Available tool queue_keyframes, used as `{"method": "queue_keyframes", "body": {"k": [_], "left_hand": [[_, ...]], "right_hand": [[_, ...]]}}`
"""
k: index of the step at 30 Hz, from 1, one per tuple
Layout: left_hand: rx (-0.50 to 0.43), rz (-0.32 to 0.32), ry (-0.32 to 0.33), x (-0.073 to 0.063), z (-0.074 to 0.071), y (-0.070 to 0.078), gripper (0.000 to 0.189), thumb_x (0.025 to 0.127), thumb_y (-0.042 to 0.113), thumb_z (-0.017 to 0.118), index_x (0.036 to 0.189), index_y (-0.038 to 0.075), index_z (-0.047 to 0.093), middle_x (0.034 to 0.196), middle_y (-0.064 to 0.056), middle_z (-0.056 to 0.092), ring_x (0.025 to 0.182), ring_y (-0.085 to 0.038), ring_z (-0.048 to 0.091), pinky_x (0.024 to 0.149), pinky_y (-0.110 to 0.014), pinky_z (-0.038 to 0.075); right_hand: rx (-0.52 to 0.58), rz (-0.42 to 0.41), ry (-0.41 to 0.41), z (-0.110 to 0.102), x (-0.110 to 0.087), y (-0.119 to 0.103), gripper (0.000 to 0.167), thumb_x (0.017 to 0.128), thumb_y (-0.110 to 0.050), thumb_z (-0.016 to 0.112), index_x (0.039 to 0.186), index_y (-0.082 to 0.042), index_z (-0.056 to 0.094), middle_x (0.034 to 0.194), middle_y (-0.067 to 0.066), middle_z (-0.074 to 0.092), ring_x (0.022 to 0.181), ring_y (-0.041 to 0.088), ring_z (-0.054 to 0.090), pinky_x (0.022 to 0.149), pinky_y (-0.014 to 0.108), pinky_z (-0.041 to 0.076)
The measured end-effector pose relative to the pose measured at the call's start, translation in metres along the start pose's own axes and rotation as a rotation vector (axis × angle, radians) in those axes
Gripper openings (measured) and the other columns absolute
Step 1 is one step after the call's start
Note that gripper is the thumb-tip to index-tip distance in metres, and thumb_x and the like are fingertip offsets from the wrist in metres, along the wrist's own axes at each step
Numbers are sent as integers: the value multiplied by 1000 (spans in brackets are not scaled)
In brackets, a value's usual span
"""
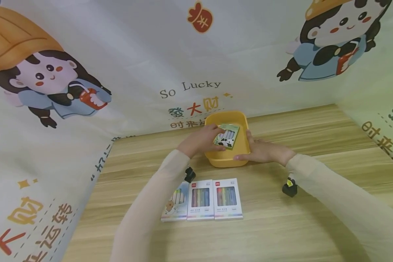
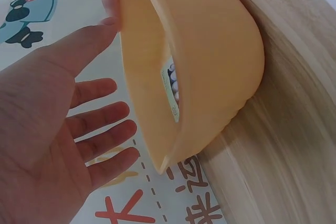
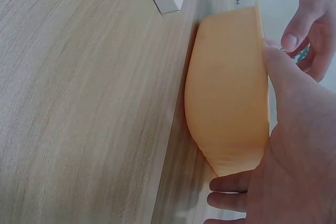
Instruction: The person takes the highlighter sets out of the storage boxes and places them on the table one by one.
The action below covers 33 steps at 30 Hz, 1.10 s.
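Note:
A yellow plastic basin (image 1: 227, 163) stands on the table near the back wall. Inside it lies a green box with a panda picture and a window showing a row of pens (image 1: 227, 136). My left hand (image 1: 204, 140) is over the basin's left side, its fingers spread loosely above the box; the left wrist view shows nothing held in that hand (image 2: 58, 124). At the basin's right side, my right hand (image 1: 265, 150) grips the wall, thumb over the rim and fingers along the outside (image 3: 294, 124).
In front of the basin, two white windowed pen boxes (image 1: 200, 200) (image 1: 228, 198) lie side by side. To their left is a box with a bear picture (image 1: 177, 205), partly covered by my left sleeve. A printed cloth wall (image 1: 144, 72) rises behind the table.

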<state>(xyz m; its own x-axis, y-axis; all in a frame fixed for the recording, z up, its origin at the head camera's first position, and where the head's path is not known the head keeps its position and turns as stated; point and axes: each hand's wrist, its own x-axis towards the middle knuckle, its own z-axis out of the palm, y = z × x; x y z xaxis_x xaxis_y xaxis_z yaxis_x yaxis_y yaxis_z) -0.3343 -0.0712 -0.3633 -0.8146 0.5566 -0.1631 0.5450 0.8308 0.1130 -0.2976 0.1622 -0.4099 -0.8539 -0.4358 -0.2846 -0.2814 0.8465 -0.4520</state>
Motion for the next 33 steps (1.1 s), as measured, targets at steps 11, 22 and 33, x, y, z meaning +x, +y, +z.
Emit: {"method": "queue_keyframes", "body": {"k": [11, 22, 33], "left_hand": [[-26, -8, -53, 24, 1, 0, 69, 88, 47, 71, 147, 22, 45, 155, -8, 38, 142, -27, 39, 118, -47, 39], [-45, -9, -91, 45, -1, -3, 72, 88, 49, 71, 148, 22, 43, 158, -7, 36, 145, -26, 36, 120, -46, 36], [-42, -2, -132, 63, -12, 1, 74, 89, 47, 70, 150, 15, 41, 160, -10, 35, 148, -27, 34, 123, -45, 31]], "right_hand": [[49, 5, -27, 1, 2, 0, 125, 86, -78, 46, 153, 2, -22, 159, 35, 18, 142, 54, 32, 112, 66, 36], [51, 13, -28, 0, 1, 1, 121, 89, -75, 46, 153, 2, -22, 158, 36, 20, 142, 54, 32, 113, 66, 36], [43, 10, -28, -1, 1, 2, 122, 89, -75, 46, 152, 3, -23, 158, 36, 19, 142, 53, 32, 114, 64, 35]]}}
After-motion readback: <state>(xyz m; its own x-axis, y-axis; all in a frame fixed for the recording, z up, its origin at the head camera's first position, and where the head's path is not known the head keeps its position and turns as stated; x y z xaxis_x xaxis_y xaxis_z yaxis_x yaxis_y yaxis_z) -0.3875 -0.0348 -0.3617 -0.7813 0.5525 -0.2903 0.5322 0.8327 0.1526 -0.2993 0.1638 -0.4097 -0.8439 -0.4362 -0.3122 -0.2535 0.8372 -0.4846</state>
